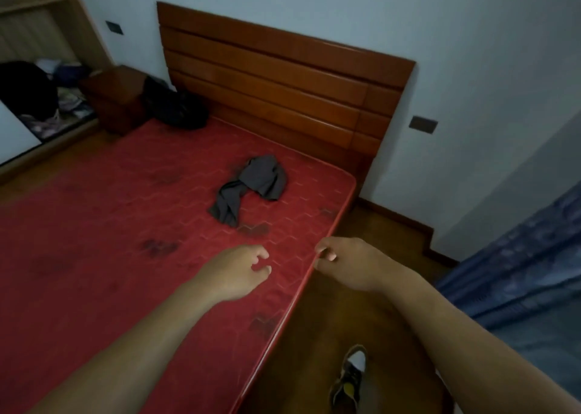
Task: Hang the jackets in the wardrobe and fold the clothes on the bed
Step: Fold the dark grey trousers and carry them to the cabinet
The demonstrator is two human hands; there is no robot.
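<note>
A crumpled grey garment lies on the red mattress, toward the headboard and the right edge. A dark bundle of clothing sits at the mattress's far left corner. My left hand hovers over the mattress short of the grey garment, fingers loosely curled, holding nothing. My right hand hangs at the mattress's right edge, fingers also loosely curled and empty. The open wardrobe stands at the far left with clothes piled at its bottom.
A wooden headboard backs the bed against the wall. A dark wooden nightstand stands between bed and wardrobe. Wooden floor runs along the bed's right side, where my shoe shows. A blue curtain hangs at the right.
</note>
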